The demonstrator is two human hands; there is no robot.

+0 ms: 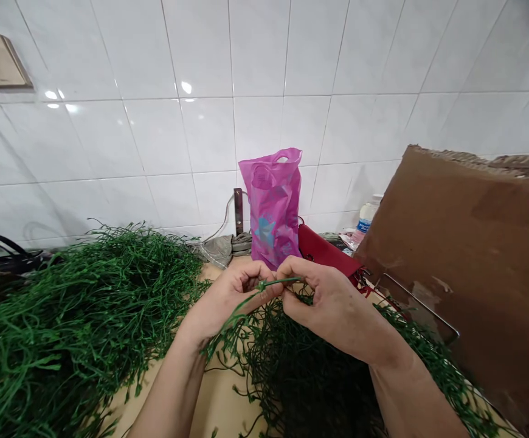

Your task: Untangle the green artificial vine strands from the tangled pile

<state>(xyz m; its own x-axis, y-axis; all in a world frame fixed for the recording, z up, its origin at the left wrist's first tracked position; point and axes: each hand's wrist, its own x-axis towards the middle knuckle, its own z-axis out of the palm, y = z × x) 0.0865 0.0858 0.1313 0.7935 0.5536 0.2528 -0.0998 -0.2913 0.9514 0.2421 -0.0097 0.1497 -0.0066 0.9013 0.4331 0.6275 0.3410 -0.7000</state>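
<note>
Stem (261,285) sits between our hands, held up over the bench (221,398). Left hand (239,295): thumb and finger pinched on it, near the knot. Right hand (326,301): fingertips closed on its thin end. We see one green pile (86,304) left, a darker pile (319,377) below, pink bag (273,207) behind, cardboard (474,261) right.

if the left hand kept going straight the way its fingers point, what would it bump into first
Most likely the right hand, whose fingertips are close to the left hand along the green stem. The pink bag stands beyond, though how far is unclear.
</note>
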